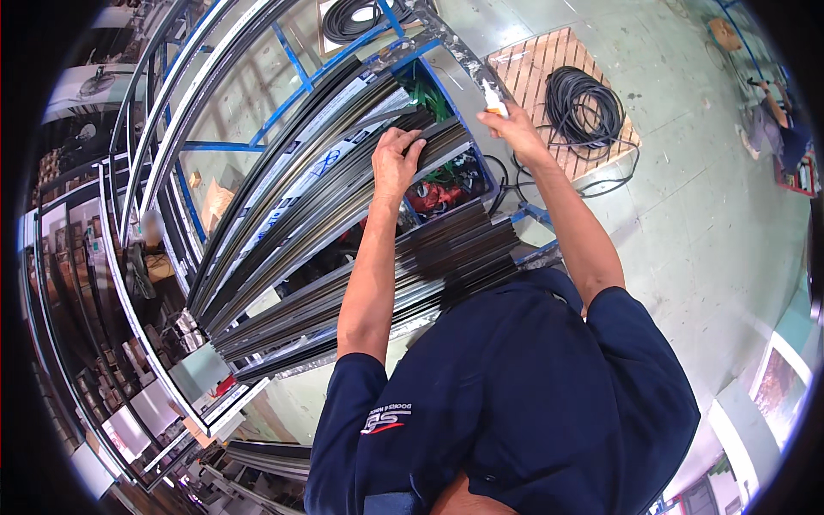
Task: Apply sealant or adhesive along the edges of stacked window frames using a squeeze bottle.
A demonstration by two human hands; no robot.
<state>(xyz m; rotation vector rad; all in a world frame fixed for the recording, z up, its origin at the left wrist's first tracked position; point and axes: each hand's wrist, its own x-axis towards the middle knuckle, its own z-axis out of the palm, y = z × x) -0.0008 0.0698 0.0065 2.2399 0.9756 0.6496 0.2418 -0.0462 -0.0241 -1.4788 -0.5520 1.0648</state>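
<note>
Long dark profile strips (446,142) lie side by side on a rack, their ends toward the upper right. My left hand (395,161) is over these ends with its fingers curled and the thumb bent in, gripping a dark strip; the fingertips are partly hidden. Farther right, my right hand (520,136) is closed around a small white squeeze bottle (493,99) with a narrow nozzle pointing up and away. The bottle is just beyond the strip ends, apart from them. A second bundle of dark strips (463,245) lies nearer my body.
Under the strip ends is a blue crate (486,172) with red material (436,196) and green pieces (422,90). A black coil (585,105) rests on a slatted wooden pallet (524,62) at right. Blue metal framing (292,58) stands at left. Another person (791,136) is at the far right.
</note>
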